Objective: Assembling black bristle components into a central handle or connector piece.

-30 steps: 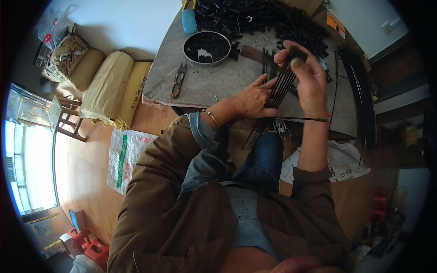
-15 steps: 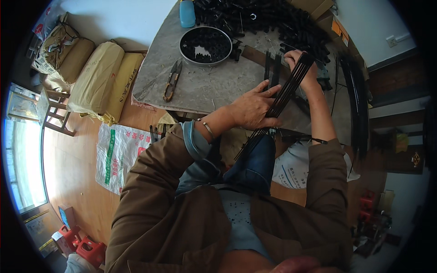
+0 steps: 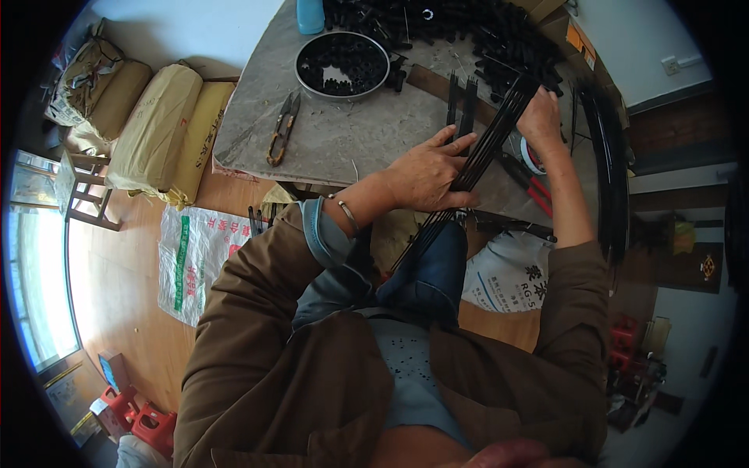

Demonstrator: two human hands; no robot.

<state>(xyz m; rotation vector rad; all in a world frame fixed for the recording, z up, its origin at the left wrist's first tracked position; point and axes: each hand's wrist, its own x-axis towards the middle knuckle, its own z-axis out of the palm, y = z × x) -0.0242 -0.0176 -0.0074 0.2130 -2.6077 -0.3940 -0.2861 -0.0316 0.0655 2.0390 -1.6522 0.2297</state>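
My left hand (image 3: 427, 175) grips a slanting bundle of thin black rods (image 3: 491, 134), its thumb and fingers around the middle. The rods' lower ends reach down over my jeans, and the upper ends rise above the table. Beside that upper end, my right hand (image 3: 541, 118) has its fingers curled closed; what they hold is hidden. Two smaller bunches of black rods (image 3: 469, 103) stick up just beyond my left fingers. Red-handled pliers (image 3: 538, 193) lie under my right forearm, near a round white and red object (image 3: 532, 156).
On the grey table (image 3: 234, 148) are orange-handled snips (image 3: 282, 132), a metal bowl (image 3: 343, 95) of small black pieces and a blue bottle (image 3: 310, 17). A pile of black tubes (image 3: 460, 31) covers the far side. Long black rods (image 3: 607, 171) stand at the right edge.
My right hand has drawn slightly right and down from the bundle's upper end, uncovering the red-handled pliers and the round object. My left hand keeps its grip. The view has shifted slightly.
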